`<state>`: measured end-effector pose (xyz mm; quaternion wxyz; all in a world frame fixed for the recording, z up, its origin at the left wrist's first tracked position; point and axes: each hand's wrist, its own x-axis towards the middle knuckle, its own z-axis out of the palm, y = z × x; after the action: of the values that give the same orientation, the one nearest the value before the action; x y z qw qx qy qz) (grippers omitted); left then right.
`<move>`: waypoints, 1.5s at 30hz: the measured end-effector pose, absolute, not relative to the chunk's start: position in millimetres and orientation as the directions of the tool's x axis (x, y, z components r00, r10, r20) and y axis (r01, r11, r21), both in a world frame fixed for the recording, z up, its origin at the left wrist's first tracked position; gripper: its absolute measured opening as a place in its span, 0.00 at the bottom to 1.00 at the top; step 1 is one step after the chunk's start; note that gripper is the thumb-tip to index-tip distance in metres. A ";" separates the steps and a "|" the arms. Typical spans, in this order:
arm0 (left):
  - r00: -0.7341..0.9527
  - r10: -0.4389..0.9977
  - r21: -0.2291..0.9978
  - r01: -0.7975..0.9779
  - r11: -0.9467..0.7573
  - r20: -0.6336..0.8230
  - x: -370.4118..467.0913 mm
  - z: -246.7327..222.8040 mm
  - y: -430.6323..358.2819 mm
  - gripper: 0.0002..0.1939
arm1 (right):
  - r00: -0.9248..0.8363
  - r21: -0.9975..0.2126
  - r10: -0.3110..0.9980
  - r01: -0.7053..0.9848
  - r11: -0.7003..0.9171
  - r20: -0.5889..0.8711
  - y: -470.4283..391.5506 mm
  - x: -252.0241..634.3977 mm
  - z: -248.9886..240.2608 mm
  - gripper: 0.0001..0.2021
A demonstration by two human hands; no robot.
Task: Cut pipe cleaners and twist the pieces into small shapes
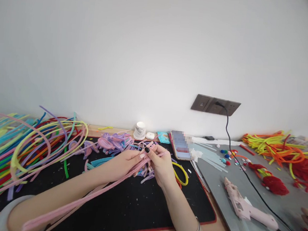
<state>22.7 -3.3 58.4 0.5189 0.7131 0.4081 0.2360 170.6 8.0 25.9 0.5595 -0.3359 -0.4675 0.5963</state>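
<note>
Trails pink pipe cleaners (80, 200) toward lower left. Pinches them near far ends with left hand (126, 163), seemingly between thumb and partly hidden fingers. Pinches alongside with right hand (163, 166), ends poking past fingertips.

Two bare hands close together above the far half of the black mat (123, 208).
Left forearm (67, 194) slants inward across the mat's near-left part; left hand (126, 162) pinched, thumb extended on top. Right forearm (179, 203) crosses the mat's near edge toward its right end; right hand (163, 166) pinched, fingers bent, dark-nailed thumb beside the left thumb.
</note>
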 end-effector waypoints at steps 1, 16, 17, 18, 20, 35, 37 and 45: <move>0.560 0.827 0.931 0.328 -0.162 -0.053 22.8 58.5 -3.1 0.23 | -0.156 -0.927 0.981 -0.373 0.045 0.111 7.8 170.7 27.1 0.12; 0.492 0.870 0.913 0.373 -0.164 -0.045 18.4 60.4 0.2 0.23 | -0.202 -0.877 0.978 -0.478 -0.058 0.045 6.2 170.3 30.9 0.10; 0.496 0.866 0.911 0.380 -0.158 -0.057 18.4 62.0 -0.5 0.23 | -0.182 -0.888 0.982 -0.458 -0.037 0.053 6.9 170.1 30.4 0.10; 0.500 0.864 0.911 0.383 -0.153 -0.064 18.2 63.4 -1.4 0.23 | -0.163 -0.899 0.985 -0.439 -0.017 0.061 7.5 170.0 29.9 0.10; 0.513 0.855 0.917 0.373 -0.142 -0.076 17.5 65.3 -2.9 0.24 | -0.132 -0.914 0.988 -0.405 0.017 0.077 8.7 170.3 28.8 0.10; 0.572 0.817 0.895 0.398 -0.201 -0.071 9.1 63.4 -4.9 0.22 | -0.073 -0.903 0.997 -0.430 -0.009 0.025 11.6 177.1 33.6 0.13; 0.556 0.828 0.887 0.414 -0.205 -0.068 8.3 61.7 -3.4 0.21 | -0.063 -0.909 0.998 -0.417 -0.005 0.023 12.3 178.0 33.4 0.13; 0.426 0.901 0.901 0.419 -0.113 -0.086 7.0 54.1 4.8 0.19 | 0.007 -0.966 0.994 -0.234 0.108 0.109 12.2 181.9 33.1 0.12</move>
<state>7.0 4.8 54.1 0.4711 0.7008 0.4708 0.2554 181.9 12.2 33.1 0.5806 -0.4079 -0.4657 0.5288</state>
